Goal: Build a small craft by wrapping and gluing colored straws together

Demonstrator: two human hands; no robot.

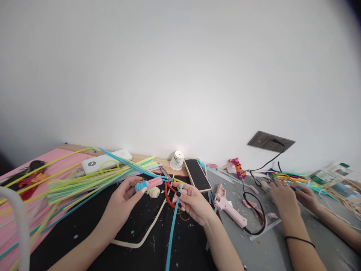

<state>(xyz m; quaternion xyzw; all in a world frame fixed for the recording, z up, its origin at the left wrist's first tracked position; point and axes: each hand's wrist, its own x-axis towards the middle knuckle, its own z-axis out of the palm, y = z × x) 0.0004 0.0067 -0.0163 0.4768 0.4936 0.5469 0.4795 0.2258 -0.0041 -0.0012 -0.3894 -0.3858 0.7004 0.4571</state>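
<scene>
delicately, the left hand (126, 197) pinches a pink-and-blue fuzzy piece (149, 183) above the black mat (146, 259), thumb laid along it, likely to spare the coils; the right hand (191, 201) pinches a blue stem (172, 233) (tail trailing downward) near its top, presumably for control.

So the left arm (87, 239) comes in bare from the near left, slanting far and right. The left hand (125, 197) is in a pinch, thumb pointing right, fingers curled on the far side. The right arm (224, 244), bare forearm too, angles in from the near right, and the right hand (193, 201) points left, thumb and fingers pinched together. Hands are roughly level, near each other, not touching.
</scene>
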